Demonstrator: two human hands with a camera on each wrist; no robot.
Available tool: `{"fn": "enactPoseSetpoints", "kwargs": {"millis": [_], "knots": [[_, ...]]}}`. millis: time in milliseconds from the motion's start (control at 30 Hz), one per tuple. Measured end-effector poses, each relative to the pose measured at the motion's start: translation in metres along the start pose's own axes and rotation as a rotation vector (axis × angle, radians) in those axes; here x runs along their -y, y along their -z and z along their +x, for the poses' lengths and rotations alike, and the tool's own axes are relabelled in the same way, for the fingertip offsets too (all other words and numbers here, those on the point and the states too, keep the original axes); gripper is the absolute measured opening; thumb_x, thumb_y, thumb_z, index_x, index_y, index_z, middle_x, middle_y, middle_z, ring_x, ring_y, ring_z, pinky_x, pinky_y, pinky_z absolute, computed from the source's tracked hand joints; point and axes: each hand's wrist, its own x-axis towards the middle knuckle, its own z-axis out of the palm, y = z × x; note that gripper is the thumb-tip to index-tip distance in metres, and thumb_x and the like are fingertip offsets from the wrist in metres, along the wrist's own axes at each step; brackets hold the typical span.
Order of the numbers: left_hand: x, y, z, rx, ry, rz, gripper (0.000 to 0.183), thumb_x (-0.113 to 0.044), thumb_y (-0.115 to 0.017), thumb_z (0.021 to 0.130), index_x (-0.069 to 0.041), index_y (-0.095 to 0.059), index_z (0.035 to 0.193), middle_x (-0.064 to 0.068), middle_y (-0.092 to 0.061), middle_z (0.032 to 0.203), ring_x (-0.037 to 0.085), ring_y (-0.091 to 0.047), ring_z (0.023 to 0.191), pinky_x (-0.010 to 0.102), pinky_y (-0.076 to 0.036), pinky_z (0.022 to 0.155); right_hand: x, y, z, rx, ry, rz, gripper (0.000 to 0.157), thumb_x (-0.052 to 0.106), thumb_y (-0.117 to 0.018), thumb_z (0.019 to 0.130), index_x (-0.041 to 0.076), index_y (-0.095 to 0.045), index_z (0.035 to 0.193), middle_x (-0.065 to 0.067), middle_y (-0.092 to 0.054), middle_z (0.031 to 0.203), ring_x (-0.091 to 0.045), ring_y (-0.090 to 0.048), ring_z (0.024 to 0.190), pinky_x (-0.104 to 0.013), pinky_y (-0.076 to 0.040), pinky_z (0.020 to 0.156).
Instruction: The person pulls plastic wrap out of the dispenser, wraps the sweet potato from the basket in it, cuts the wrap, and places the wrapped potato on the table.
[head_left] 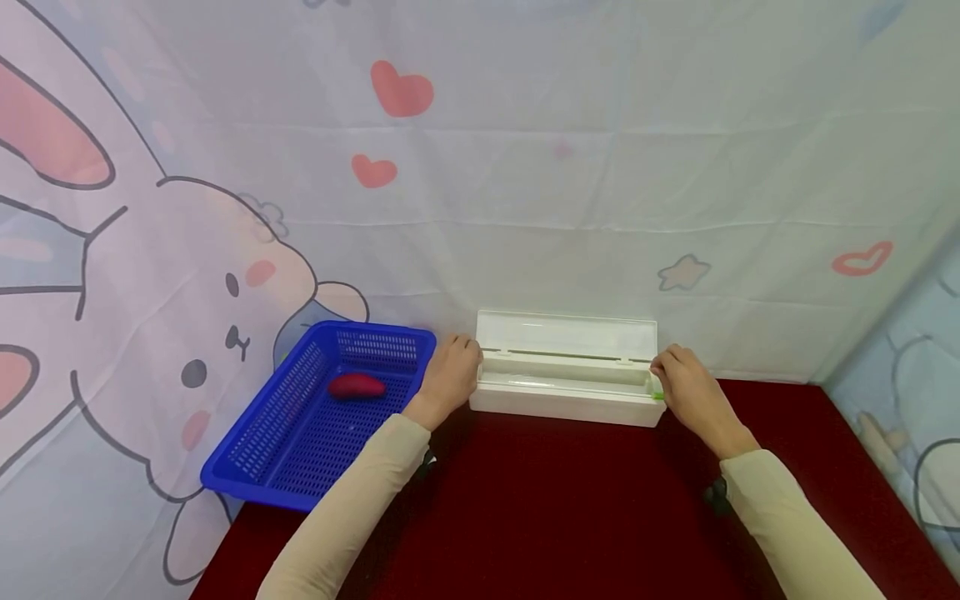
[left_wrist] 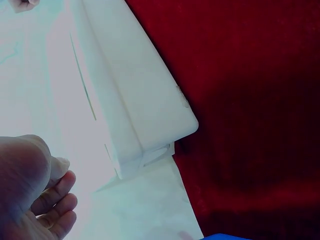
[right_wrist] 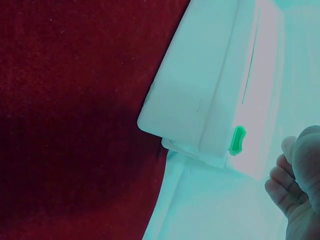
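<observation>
A long white cling film dispenser [head_left: 566, 403] lies near the back of the table, its lid [head_left: 567, 335] raised toward the wall. Inside the long trough shows, and a green slider [right_wrist: 237, 140] sits at its right end. My left hand [head_left: 452, 371] is at the left end, with thumb and curled fingers pinching at the lower side edge of the lid. At the other end my right hand [head_left: 693, 396] does the same, fingertips beside the green slider. Both wrist views are overexposed around the lid, hiding the fine contact.
A blue plastic basket [head_left: 262, 497] stands on the left, holding a red, sweet-potato-shaped item [head_left: 357, 386]. Dark red cloth [head_left: 555, 508] covers the table. A patterned fabric backdrop [head_left: 525, 192] rises close behind the dispenser.
</observation>
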Motion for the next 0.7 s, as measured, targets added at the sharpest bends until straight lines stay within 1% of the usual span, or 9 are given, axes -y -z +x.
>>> {"fn": "enactPoseSetpoints", "kwargs": {"millis": [133, 267, 467, 700], "knots": [[0.000, 0.001, 0.002, 0.003, 0.007, -0.016, 0.010, -0.005, -0.066, 0.103, 0.000, -0.074, 0.099, 0.015, -0.074, 0.104, 0.034, -0.067, 0.101, 0.042, -0.058, 0.092, -0.001, 0.001, 0.002, 0.011, -0.007, 0.006, 0.006, -0.010, -0.069, 0.097, -0.005, -0.067, 0.099, -0.016, -0.064, 0.097, -0.034, -0.062, 0.089, -0.046, -0.057, 0.074], [0.001, 0.003, 0.005, 0.007, 0.005, -0.030, 0.009, -0.003, -0.067, 0.101, 0.001, -0.074, 0.100, 0.016, -0.074, 0.105, 0.034, -0.067, 0.102, 0.042, -0.058, 0.093, -0.003, 0.002, 0.005, 0.018, -0.015, 0.003, 0.004, -0.009, -0.068, 0.098, -0.006, -0.066, 0.099, -0.017, -0.063, 0.096, -0.035, -0.062, 0.089, -0.047, -0.057, 0.074], [0.003, 0.003, 0.009, 0.005, -0.005, -0.008, 0.007, -0.001, -0.070, 0.097, 0.000, -0.075, 0.101, 0.015, -0.074, 0.103, 0.033, -0.067, 0.103, 0.040, -0.057, 0.095, -0.007, 0.000, 0.010, 0.027, -0.035, 0.010, 0.006, -0.011, -0.069, 0.096, -0.006, -0.066, 0.099, -0.019, -0.063, 0.095, -0.038, -0.062, 0.089, -0.049, -0.057, 0.077], [0.006, 0.003, 0.012, 0.023, -0.005, -0.005, 0.008, 0.000, -0.069, 0.098, 0.000, -0.075, 0.102, 0.015, -0.074, 0.105, 0.033, -0.067, 0.104, 0.040, -0.057, 0.096, -0.010, 0.000, 0.012, 0.056, -0.057, 0.021, 0.006, -0.008, -0.070, 0.096, -0.010, -0.067, 0.101, -0.019, -0.064, 0.096, -0.039, -0.064, 0.091, -0.051, -0.057, 0.080]]}}
